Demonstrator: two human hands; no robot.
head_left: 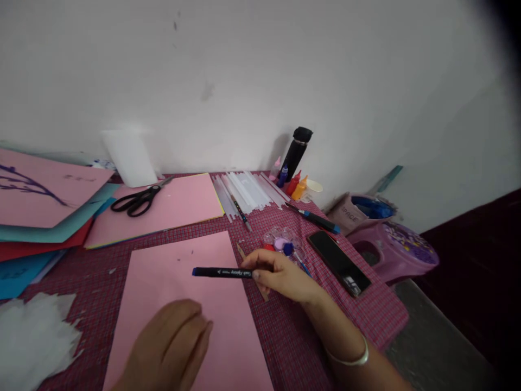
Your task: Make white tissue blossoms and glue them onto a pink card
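My right hand point(280, 274) pinches a black marker pen point(223, 272) by one end, and the pen lies level in the air with its blue-tipped end to the left. A pink sheet of paper point(195, 293) is spread on the table beneath it, bearing a few small dark marks near its top. Over the lower part of that sheet, my left hand point(169, 342) is curled with its fingers together; whatever is in it, if anything, is hidden. A flower-shaped paint palette point(293, 236) sits just behind my right hand, beside a narrow brown strip point(265, 296).
Scissors point(140, 201) lie on stacked coloured paper. Farther back are white sticks point(248, 190), paint bottles point(299, 187) and a black flask point(296, 152). A utility knife point(319, 220) and phone point(340, 263) lie right. White tissue point(36, 336) is at left; a pink stool point(391, 250) stands off the table.
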